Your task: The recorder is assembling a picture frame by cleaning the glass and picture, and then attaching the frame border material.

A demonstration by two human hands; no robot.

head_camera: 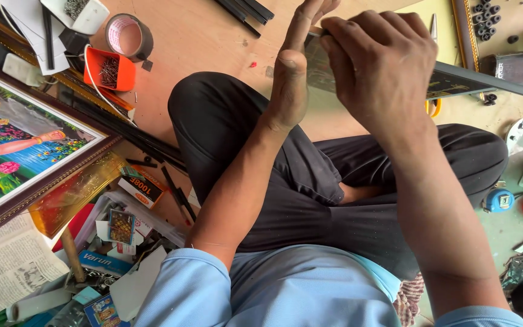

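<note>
I sit cross-legged on the floor in black trousers. My right hand (382, 66) is closed over the near end of a long dark strip (485, 85) that runs off to the right edge. A clear pane of glass (321, 72) stands on edge between my hands. My left hand (295, 66) is flat and upright, fingers together, pressed against the pane's left side. The spot where strip and pane meet is hidden under my right hand.
A framed colourful picture (13, 145) lies at the left, with newspaper (7, 266) and small boxes below it. An orange tray of nails (109, 69) and a tape roll (129, 36) lie at the top left. A blue tape measure (499, 200) lies at the right.
</note>
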